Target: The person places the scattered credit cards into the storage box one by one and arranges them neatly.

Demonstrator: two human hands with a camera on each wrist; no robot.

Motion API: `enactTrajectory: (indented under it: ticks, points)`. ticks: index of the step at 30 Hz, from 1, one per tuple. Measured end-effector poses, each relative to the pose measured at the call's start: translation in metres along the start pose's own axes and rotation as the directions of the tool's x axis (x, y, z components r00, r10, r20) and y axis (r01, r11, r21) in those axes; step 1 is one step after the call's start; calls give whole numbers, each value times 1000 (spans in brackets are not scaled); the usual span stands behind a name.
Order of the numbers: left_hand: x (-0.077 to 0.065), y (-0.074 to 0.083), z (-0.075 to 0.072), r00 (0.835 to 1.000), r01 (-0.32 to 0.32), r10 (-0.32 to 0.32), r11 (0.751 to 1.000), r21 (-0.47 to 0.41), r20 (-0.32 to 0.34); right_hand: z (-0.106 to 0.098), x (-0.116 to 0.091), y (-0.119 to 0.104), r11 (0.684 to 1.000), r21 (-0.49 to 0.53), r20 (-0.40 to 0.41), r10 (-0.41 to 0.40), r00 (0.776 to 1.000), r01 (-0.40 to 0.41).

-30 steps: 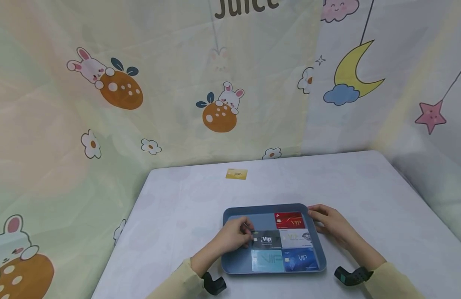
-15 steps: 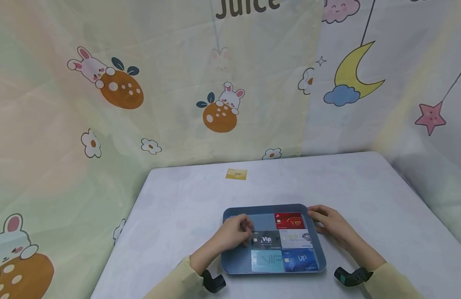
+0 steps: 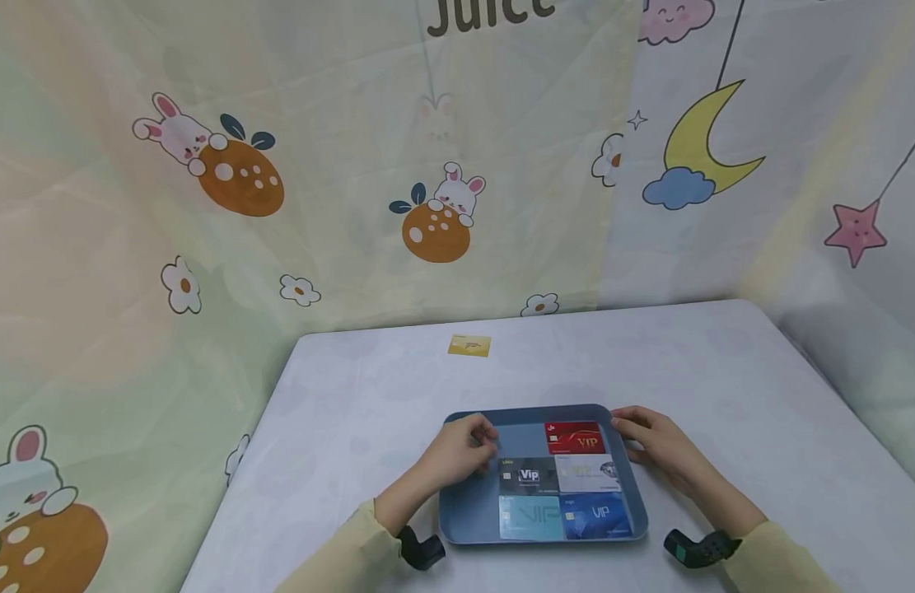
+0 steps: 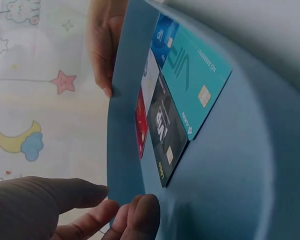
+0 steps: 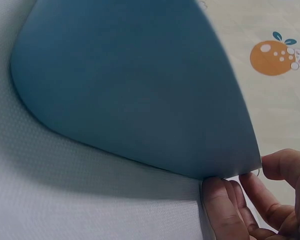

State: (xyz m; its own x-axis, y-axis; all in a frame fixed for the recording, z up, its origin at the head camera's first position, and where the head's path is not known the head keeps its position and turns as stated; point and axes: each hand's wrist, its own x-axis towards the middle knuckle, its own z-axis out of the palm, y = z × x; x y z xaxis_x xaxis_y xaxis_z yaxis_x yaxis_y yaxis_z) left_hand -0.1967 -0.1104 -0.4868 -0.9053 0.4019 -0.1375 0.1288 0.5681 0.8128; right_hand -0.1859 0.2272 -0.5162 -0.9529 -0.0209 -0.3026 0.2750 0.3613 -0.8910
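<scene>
A blue tray (image 3: 468, 517) lies on the white table. VIP cards cover its right side: a red card (image 3: 574, 437), a dark grey card (image 3: 529, 476), a whitish card (image 3: 585, 471), a teal card (image 3: 529, 517) and a blue card (image 3: 595, 515). Over the tray's left part hovers my left hand (image 3: 457, 451), fingers loosely bent; between thumb and fingers nothing shows in the left wrist view. My right hand (image 3: 659, 445) touches the tray's far right corner, its fingertips (image 5: 216, 189) against the outer wall and rim.
Beyond the tray, near the table's back edge, lies a gold card (image 3: 469, 345). A printed cloth backdrop (image 3: 353, 165) with rabbits, flowers and a moon rises behind the table. Each wrist wears a black camera; the right wrist camera (image 3: 697, 548) is close to the tabletop.
My left hand has drawn slightly back from the dark grey card, leftward and toward the tray's far side, so more of that card shows. Right hand, tray and cards stay put.
</scene>
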Motion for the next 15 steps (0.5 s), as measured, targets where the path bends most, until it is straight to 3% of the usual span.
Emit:
enactTrajectory:
  ticks: [15]
  points:
    - [10,3,-15,997,-35,36,999,15,-74,0,0,-1,1000,5,1,4,1000,-4]
